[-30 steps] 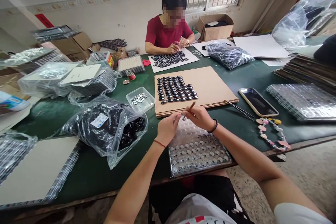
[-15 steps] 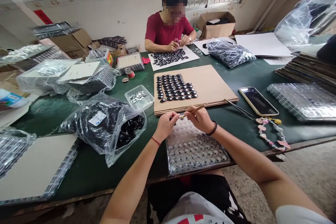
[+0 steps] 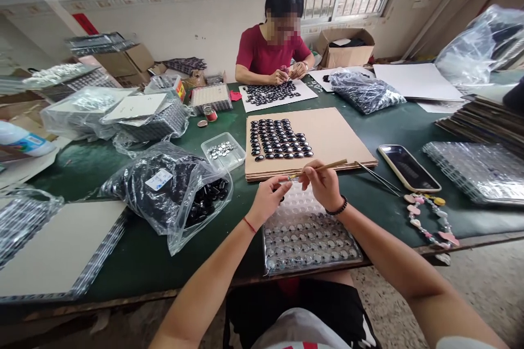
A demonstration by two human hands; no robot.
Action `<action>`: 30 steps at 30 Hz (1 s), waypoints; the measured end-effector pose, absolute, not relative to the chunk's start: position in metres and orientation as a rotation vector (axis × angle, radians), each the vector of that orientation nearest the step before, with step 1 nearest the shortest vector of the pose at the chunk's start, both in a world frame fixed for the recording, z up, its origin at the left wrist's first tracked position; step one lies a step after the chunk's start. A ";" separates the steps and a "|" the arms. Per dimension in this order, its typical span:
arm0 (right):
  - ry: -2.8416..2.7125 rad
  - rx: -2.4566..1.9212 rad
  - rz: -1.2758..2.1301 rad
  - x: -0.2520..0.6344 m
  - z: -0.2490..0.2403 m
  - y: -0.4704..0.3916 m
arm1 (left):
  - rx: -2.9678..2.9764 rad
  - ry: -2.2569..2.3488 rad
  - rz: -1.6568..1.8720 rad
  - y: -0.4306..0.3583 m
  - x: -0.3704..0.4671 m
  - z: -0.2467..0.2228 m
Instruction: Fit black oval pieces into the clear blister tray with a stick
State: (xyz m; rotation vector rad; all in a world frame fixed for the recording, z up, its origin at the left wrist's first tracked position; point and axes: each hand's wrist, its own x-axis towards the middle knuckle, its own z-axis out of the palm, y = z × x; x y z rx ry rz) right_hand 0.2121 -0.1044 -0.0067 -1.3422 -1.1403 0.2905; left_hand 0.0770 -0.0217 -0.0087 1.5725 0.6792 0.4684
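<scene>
My right hand is closed around a thin brown stick, held like a pen and slanting up to the right. Facing it, my left hand pinches a small shiny piece, too small to make out well. The stick's lower end, partly hidden by my fingers, is close to that piece. A bit of something black shows under my left fingers. Below both hands lies a clear plastic tray with rows of round pockets, the nearer rows filled with small pieces. Beyond them, black oval pieces stand in rows on a stack of brown cardboard.
Left are an open bag of black parts and a clear box of silver discs. Tweezers, a phone and a beaded string lie right. Across the table a co-worker handles black pieces on a white board.
My right hand has turned, so the stick now points further right and shows more of its length. My left fingers have opened out slightly around the piece. The whole view has shifted a little.
</scene>
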 end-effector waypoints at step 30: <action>-1.164 -1.254 0.257 0.211 -0.012 -0.109 | 1.624 0.716 0.480 -0.013 0.077 -0.014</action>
